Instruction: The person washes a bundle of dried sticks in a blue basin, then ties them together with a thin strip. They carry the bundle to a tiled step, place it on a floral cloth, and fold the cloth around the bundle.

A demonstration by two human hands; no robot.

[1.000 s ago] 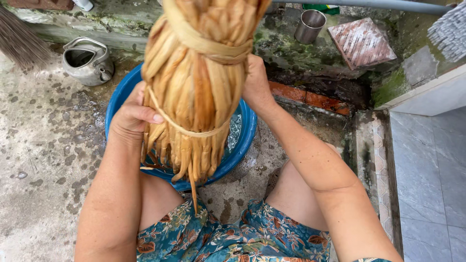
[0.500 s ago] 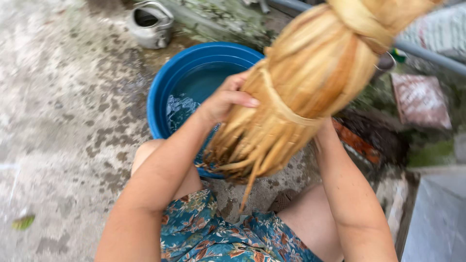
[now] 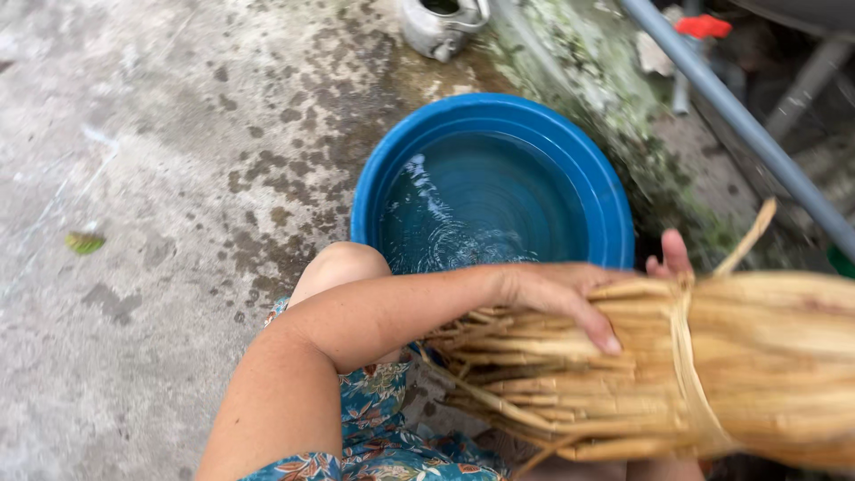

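Gripping straw bundle (image 3: 712, 374), our left hand (image 3: 561, 298) fingers curled over top; our right hand (image 3: 670, 258) mostly hidden behind, grip unclear; blue basin (image 3: 606, 191) just beside.

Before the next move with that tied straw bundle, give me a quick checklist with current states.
1. Left hand on the tan dried-straw bundle: ok, palm and fingers lie across its top.
2. Right hand gripping: cannot tell, only fingertips show behind the bundle.
3. Straw tie band holding: ok, wrapped around the stalks.
4. Round blue plastic basin filled: ok, rippling water inside.
5. Bundle over the basin: not ok, it lies to the basin's near right side, above the lap.
6. Small metal kettle out of the way: ok, beyond the basin.
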